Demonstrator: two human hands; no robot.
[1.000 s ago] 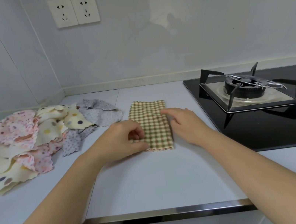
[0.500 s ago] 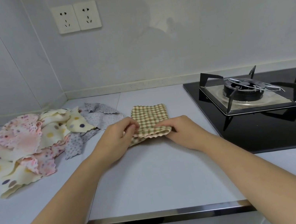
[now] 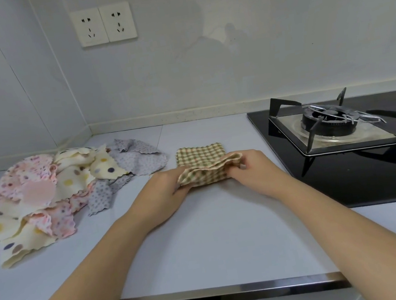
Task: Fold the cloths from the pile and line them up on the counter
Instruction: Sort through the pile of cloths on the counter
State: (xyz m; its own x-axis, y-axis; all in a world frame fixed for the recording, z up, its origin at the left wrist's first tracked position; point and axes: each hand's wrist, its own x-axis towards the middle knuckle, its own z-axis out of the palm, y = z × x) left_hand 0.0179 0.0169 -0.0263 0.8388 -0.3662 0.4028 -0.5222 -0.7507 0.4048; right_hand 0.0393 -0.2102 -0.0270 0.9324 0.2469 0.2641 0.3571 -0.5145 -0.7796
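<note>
Reaching forward, left hand [image 3: 166, 192] and right hand [image 3: 256, 170] each pinch the checked cloth [image 3: 200, 154] at its raised edge

Of the person, only the arms and hands can be seen. The long, slim bare left forearm [image 3: 83, 284] ends in the bare left hand [image 3: 165, 194]. The bare right forearm [image 3: 359, 228] ends in the bare right hand [image 3: 254, 169]. Both arms are uncovered from the wrist down to where the view ends. The skin looks smooth. The fingers [image 3: 243, 166] of the right hand are too small to show their nails.
</note>
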